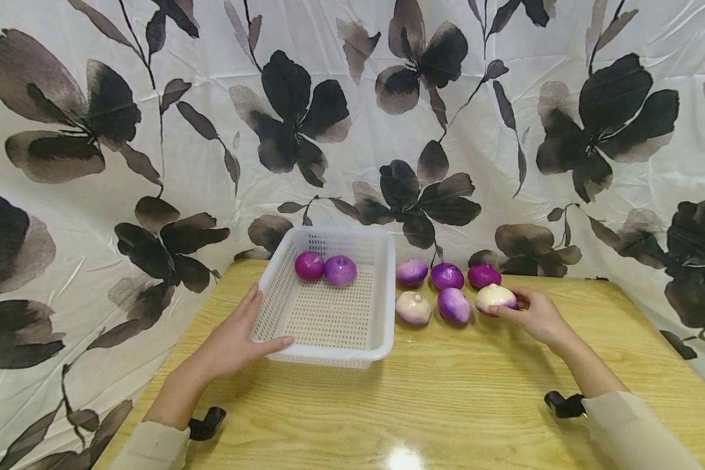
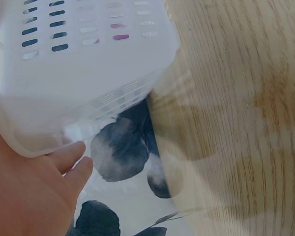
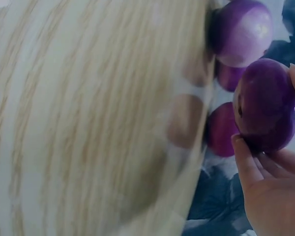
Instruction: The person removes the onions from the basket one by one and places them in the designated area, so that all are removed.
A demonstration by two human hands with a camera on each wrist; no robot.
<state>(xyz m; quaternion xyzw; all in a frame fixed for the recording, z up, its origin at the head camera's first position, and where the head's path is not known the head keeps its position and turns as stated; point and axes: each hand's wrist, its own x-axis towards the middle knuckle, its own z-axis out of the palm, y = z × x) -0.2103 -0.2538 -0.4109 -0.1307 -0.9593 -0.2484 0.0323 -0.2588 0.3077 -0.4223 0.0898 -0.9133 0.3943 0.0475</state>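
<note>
A white plastic basket with slotted walls is at the left of the table; a magenta onion and a lighter purple onion lie inside it. My left hand holds the basket at its near left corner, thumb over the rim and fingers along the outer side. My right hand grips a white-and-purple onion between thumb and fingers; its purple underside faces the right wrist view. Beside it lie a purple-and-white onion, a mostly white onion and a magenta onion.
Two more purple onions sit in the back row, right of the basket. Underneath is a wood-grain table. A floral cloth hangs behind it and along the left side.
</note>
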